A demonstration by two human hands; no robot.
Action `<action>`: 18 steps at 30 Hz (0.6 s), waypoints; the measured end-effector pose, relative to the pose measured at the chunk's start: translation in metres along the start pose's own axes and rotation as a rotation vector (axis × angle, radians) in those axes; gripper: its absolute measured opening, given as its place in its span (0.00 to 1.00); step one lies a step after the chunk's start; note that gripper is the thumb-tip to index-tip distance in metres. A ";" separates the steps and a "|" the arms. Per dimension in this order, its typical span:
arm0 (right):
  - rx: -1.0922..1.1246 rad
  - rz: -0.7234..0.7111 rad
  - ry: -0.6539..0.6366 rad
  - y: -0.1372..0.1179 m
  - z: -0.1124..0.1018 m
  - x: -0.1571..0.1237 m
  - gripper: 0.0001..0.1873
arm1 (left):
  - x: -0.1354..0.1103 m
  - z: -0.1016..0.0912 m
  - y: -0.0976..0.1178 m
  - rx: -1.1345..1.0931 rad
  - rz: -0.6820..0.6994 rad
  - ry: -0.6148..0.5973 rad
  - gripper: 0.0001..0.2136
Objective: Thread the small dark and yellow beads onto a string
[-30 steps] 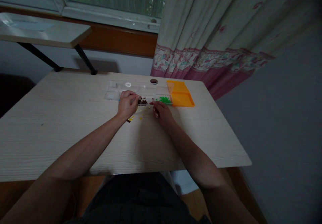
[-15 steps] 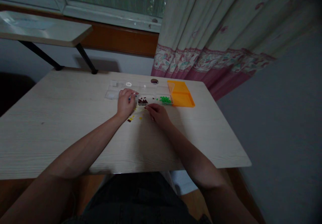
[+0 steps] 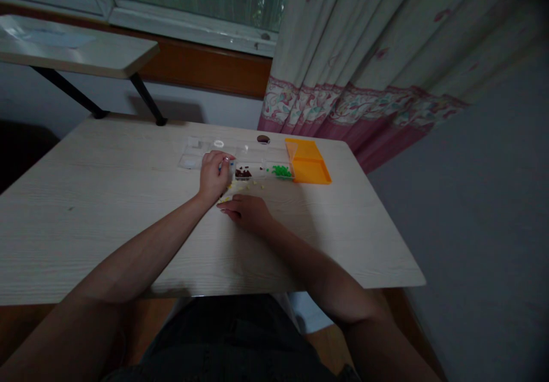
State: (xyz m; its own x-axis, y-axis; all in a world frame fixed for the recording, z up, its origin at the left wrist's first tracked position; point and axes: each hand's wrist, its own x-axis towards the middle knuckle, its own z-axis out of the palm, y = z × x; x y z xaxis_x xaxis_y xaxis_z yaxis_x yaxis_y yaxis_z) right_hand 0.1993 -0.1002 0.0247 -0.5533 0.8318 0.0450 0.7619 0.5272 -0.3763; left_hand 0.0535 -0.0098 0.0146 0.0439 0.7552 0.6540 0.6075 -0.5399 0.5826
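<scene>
A clear plastic compartment box (image 3: 254, 152) lies open on the table. Dark brown pieces (image 3: 242, 174) sit in one front compartment, and green pieces (image 3: 282, 171) in another at the right. Over the box's front left part rests my left hand (image 3: 212, 176), its fingers curled onto the box, with a bit of blue showing by the thumb. My right hand (image 3: 249, 211) is low on the table in front, thumb and fingertips pinched together at the small loose pieces; what they pinch is too small to make out. Tiny yellow pieces (image 3: 255, 183) lie scattered between hand and box.
An orange tray (image 3: 311, 169) stands at the box's right end. Behind the box is a brown oval object (image 3: 263, 139). A raised shelf (image 3: 81, 50) on black legs occupies the back left, and a curtain (image 3: 343, 84) hangs beyond the table's back edge.
My right hand has moved left and nearer to me, from the box's front edge to the loose pieces. Yellow pieces now show where it was. My left hand stays put.
</scene>
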 end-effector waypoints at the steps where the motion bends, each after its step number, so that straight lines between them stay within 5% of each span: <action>1: -0.019 0.010 0.002 -0.001 -0.001 0.000 0.18 | 0.000 0.000 0.000 -0.002 0.000 0.000 0.15; 10: 0.057 0.231 0.147 0.018 -0.008 0.002 0.16 | -0.001 0.000 0.002 -0.025 0.014 0.014 0.15; 18: 0.110 0.275 0.202 0.024 -0.011 0.004 0.18 | 0.000 0.001 0.000 -0.025 0.004 0.001 0.15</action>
State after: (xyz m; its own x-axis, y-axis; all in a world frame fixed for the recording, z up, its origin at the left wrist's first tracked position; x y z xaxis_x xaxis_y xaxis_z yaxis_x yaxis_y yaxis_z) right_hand 0.2185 -0.0822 0.0258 -0.2468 0.9632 0.1064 0.8260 0.2665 -0.4968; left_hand 0.0546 -0.0099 0.0140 0.0458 0.7529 0.6566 0.5872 -0.5520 0.5921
